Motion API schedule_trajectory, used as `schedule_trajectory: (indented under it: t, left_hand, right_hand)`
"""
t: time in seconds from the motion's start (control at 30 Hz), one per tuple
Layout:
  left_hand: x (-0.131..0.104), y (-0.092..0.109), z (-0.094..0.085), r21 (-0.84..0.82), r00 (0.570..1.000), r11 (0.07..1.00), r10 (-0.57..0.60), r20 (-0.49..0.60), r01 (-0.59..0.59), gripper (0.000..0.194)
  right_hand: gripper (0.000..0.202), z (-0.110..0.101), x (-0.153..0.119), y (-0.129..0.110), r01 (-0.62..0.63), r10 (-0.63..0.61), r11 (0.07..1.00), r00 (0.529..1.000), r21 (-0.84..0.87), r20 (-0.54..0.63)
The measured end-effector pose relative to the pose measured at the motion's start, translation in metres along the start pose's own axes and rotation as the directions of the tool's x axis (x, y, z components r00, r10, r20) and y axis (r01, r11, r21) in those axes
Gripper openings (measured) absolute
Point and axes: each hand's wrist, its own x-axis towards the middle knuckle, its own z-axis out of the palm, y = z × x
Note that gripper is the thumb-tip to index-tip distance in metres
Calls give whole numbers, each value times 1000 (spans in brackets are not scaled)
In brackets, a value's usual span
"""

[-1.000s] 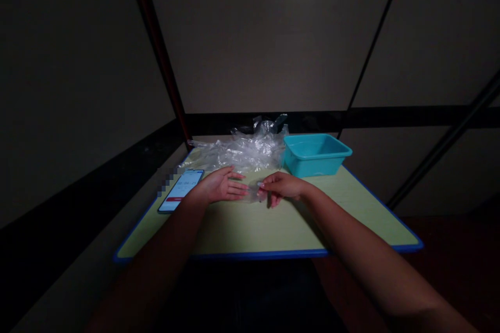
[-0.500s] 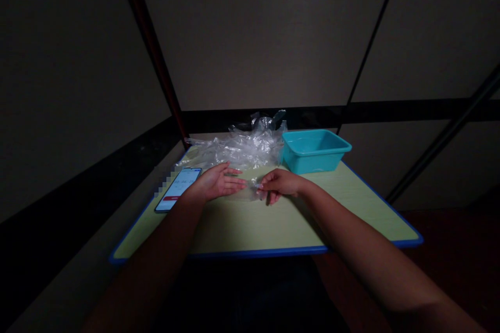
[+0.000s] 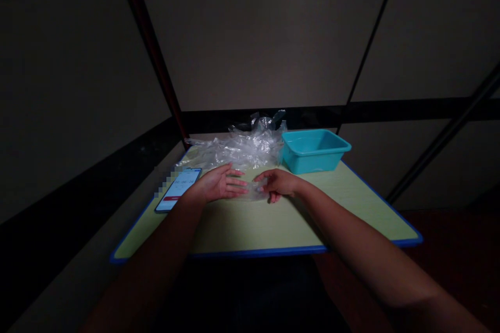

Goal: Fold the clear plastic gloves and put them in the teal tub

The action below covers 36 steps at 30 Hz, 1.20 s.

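A small piece of thin clear plastic (image 3: 255, 192), perhaps a bag, lies low over the table between my hands. My right hand (image 3: 279, 183) holds its right end between bent fingers and thumb. My left hand (image 3: 223, 183) is open, palm partly up and fingers stretched toward the plastic; the fingertips are at its left end, and I cannot tell if they touch it. Behind both hands spreads a crumpled heap of clear plastic (image 3: 242, 150).
A turquoise plastic basin (image 3: 316, 162) stands at the back right of the yellow-green table (image 3: 258, 229), which has a blue edge. A phone (image 3: 177, 191) with a lit screen lies at the left, by my left wrist. Dark panelled walls rise behind and to the left.
My right hand's fingers have shifted on the plastic, the index finger now reaching further forward over it. My left hand stays nearly in place, its fingers slightly more spread.
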Motion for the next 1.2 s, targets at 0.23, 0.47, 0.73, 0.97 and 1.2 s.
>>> schedule_trajectory:
  t: [0.23, 0.47, 0.73, 0.97, 1.2]
  left_hand:
    - [-3, 0, 4, 28, 1000, 999, -21, -20, 22, 43]
    - [-4, 1, 6, 57, 999, 998, -40, 4, 40, 45]
    - [0, -4, 10, 440, 802, 803, 541, -254, -402, 16]
    - [2, -8, 8, 878, 618, 129, 757, 214, -462, 22]
    - [7, -15, 10, 836, 653, 1, 625, 428, -549, 27]
  right_hand:
    - [48, -2, -1, 0, -19, 19, 1000, 1000, 2, -7]
    - [33, -1, -3, -2, 37, -37, 999, 999, -6, 38]
    - [24, -1, 0, 1, 20, -19, 999, 999, -34, 30]
    - [21, -3, 2, 3, 37, -36, 999, 999, -28, 40]
    - [21, -13, -2, 1, 52, -55, 995, 998, -84, -32]
